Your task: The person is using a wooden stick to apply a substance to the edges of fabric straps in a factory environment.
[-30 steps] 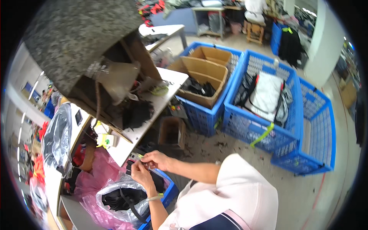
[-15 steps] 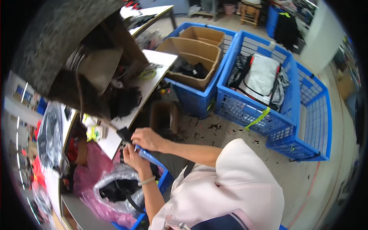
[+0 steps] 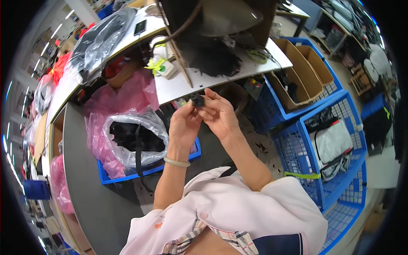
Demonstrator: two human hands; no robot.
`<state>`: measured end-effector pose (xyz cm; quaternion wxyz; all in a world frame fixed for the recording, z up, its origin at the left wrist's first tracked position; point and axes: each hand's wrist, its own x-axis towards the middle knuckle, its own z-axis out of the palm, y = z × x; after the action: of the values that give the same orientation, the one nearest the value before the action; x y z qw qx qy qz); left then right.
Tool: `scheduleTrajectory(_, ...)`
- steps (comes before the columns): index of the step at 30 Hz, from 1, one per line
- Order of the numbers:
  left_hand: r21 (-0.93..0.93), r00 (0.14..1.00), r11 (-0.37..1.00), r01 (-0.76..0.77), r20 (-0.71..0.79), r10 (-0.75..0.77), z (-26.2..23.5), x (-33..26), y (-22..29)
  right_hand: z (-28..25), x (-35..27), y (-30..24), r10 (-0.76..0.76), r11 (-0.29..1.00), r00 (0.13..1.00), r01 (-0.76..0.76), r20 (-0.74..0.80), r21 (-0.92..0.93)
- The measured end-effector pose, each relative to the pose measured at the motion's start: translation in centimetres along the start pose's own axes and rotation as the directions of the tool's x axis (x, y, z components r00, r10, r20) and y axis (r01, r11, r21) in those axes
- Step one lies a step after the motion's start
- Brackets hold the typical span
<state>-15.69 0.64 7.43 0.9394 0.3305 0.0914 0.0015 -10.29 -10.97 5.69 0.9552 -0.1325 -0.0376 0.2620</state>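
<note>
A small dark black piece (image 3: pixel 197 100), bunched or rolled, sits between my two hands just off the front edge of the white worktable. My left hand (image 3: pixel 185 127), a pale bangle on its wrist, pinches it from the left with thumb and fingers. From the right, my right hand (image 3: pixel 220 115) has its fingers curled against the same piece, its forefinger raised. What exactly the piece is cannot be made out. Below and to the left, a clear plastic bag (image 3: pixel 160 123) of black strap-like material (image 3: pixel 138 138) rests in a blue crate (image 3: pixel 111 179).
The white worktable (image 3: pixel 176 91) carries a dark machine, a wooden stick (image 3: pixel 181 63) and a black fluffy heap (image 3: pixel 214 57). Pink plastic (image 3: pixel 95 123) bulges at the left. Blue baskets (image 3: pixel 312 159), one with cardboard boxes (image 3: pixel 293 80), stand at the right.
The view has swung so the table and baskets lie further right. My hands have turned palms upward, and the black piece between them appears more compact.
</note>
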Motion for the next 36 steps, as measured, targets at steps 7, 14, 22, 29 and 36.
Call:
scheduleTrajectory(7,-0.006,0.98,0.985,-0.17,-0.109,0.169,1.3,-0.8,0.0,2.3,-0.3,-0.2,-0.154,0.847,0.987,0.16,0.054,-0.507)
scheduleTrajectory(14,0.191,0.939,0.931,-0.312,-0.088,0.333,-0.4,-0.7,-0.3,3.0,-0.6,2.3,-0.343,0.753,0.938,0.241,-0.051,-0.612)
scheduleTrajectory(22,0.164,0.952,0.949,-0.268,-0.107,0.287,-0.3,-1.4,0.9,2.7,-0.4,2.0,-0.052,0.956,0.996,0.029,-0.072,-0.293)
scheduleTrajectory(29,0.014,0.983,0.983,-0.183,0.017,0.182,-0.4,-2.0,2.0,3.2,-0.1,0.8,0.277,0.96,0.909,-0.279,0.311,-0.037)
scheduleTrajectory(36,0.111,0.986,0.983,-0.144,0.103,0.133,1.0,-2.3,3.8,3.9,0.4,-0.5,0.336,0.908,0.875,-0.202,0.35,-0.367)
